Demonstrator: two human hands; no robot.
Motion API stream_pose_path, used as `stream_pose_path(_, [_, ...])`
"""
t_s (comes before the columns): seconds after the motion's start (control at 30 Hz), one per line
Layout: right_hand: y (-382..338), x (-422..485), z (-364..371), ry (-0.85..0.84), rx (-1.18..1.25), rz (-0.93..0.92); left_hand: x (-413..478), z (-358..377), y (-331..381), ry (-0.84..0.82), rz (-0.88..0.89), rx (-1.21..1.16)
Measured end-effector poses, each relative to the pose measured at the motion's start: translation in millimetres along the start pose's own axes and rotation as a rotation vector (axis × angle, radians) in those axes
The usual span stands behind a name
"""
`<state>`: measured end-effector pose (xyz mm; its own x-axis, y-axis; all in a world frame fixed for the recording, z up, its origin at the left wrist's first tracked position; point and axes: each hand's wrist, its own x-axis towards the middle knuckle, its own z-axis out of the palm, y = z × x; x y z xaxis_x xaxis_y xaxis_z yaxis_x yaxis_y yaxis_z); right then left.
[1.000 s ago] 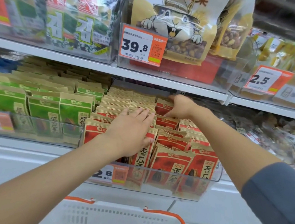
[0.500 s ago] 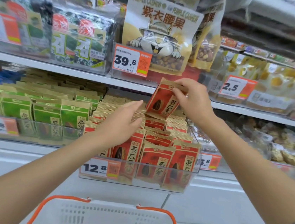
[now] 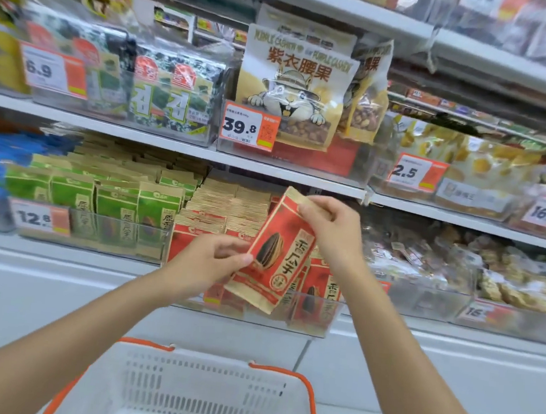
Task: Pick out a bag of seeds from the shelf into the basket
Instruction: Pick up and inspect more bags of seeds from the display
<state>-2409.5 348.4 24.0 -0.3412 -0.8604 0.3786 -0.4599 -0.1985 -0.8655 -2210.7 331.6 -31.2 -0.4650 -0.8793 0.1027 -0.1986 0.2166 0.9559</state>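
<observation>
Shelf (image 3: 269, 169), white, tiered, stocked with snack packs: above and beyond the basket (image 3: 213, 360) (white plastic, orange rim). Clear bin (image 3: 317, 314) of red seed bags: on the shelf, directly above the basket's far rim. Seed bag (image 3: 276, 258), red and kraft, tilted: held in the air in front of the bin, above the basket, not in it. Right hand (image 3: 333, 234): pinching the bag's top corner. Left hand (image 3: 203, 267): fingertips gripping its lower left edge.
</observation>
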Motion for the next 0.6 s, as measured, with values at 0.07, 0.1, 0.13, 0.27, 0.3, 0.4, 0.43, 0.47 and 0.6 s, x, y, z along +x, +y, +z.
stream_pose_path(0.07, [8, -12, 1, 0.004, -0.052, 0.028, -4, 3, -9, 0.013, -0.016, -0.016])
stream_pose_path(0.1, [12, -17, 0, 0.011, -0.069, 0.039, -5, 4, -13, 0.009, -0.024, -0.007])
stream_pose_path(0.13, [16, -21, -1, 0.024, -0.079, 0.041, -6, 6, -15, -0.004, -0.032, 0.001])
stream_pose_path(0.27, [25, -27, -14, 0.01, -0.061, 0.038, -8, 11, -23, -0.038, -0.093, -0.026])
stream_pose_path(0.3, [27, -28, -19, -0.006, -0.049, 0.042, -8, 12, -24, -0.036, -0.108, -0.028])
stream_pose_path(0.4, [31, -33, -27, -0.053, -0.084, 0.062, -11, 15, -29, -0.018, -0.138, -0.028])
stream_pose_path(0.43, [32, -34, -28, -0.057, -0.09, 0.054, -11, 16, -31, -0.012, -0.153, -0.041])
stream_pose_path(0.47, [33, -35, -29, -0.059, -0.092, 0.045, -12, 17, -32, -0.009, -0.172, -0.057])
stream_pose_path(0.6, [34, -44, -32, -0.082, -0.108, 0.024, -17, 17, -38, -0.007, -0.221, -0.071])
